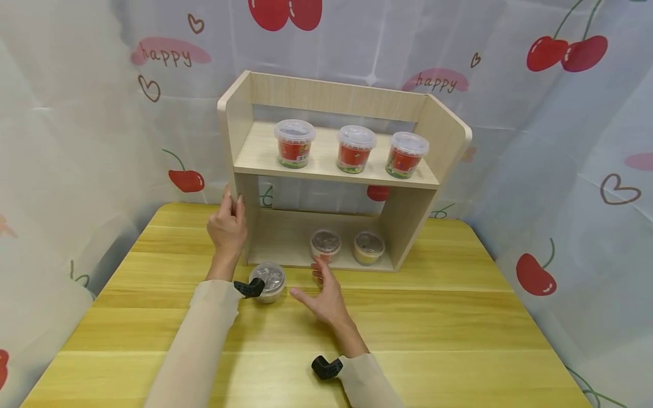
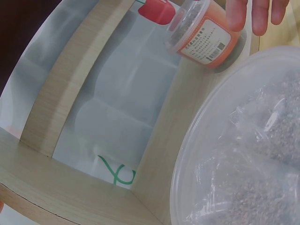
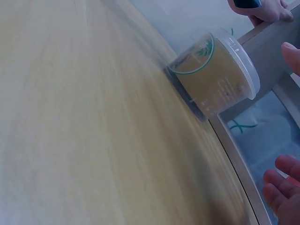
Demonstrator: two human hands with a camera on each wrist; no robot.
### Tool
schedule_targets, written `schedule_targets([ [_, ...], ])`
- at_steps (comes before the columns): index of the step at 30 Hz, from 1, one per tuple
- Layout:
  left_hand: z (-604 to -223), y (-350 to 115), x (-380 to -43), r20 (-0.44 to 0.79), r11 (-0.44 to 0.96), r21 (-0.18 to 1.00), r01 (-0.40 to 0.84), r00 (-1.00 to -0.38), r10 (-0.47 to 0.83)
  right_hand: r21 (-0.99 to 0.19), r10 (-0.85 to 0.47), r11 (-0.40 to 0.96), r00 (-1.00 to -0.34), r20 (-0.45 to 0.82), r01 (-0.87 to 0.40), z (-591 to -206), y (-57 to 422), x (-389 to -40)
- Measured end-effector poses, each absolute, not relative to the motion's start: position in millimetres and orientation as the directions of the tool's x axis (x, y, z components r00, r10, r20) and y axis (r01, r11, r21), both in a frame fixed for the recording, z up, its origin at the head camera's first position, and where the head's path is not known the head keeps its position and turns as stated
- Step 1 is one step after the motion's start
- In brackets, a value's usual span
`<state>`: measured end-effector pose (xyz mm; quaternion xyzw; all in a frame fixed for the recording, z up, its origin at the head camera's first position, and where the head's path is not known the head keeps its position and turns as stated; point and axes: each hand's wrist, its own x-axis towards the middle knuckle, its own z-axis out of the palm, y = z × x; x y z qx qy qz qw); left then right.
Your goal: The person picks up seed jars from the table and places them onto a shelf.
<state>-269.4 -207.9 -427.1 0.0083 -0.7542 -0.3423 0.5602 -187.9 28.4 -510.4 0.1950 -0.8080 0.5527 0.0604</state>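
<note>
My left hand (image 1: 227, 229) grips the front edge of the left side panel of a light wooden two-tier shelf (image 1: 338, 93). Beside that forearm, a clear lidded plastic tub (image 1: 272, 276) stands upright on the table in front of the shelf; its clear lid (image 2: 243, 154) fills the left wrist view's right side. My right hand (image 1: 329, 300) hovers right of this tub with thumb and fingers spread, holding nothing. Just beyond its fingertips, a tub with an orange label (image 2: 206, 40) sits on the lower board. Another tub, yellowish (image 1: 368, 249), stands right of that one.
Three red-labelled tubs with clear lids, left (image 1: 295, 144), middle (image 1: 355, 150) and right (image 1: 406, 156), stand on the upper board. The yellow wood-grain table (image 1: 433, 340) extends to both sides. A cherry-printed curtain (image 1: 510, 130) hangs behind the shelf.
</note>
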Motion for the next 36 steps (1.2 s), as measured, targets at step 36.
schedule_targets([
  [36, -426.0, -207.0, -269.0, 0.830, 0.755, 0.540, 0.372, -0.382, -0.406, -0.850, -0.339, 0.363, -0.904, 0.261, -0.382, -509.3, 1.5, -186.4],
])
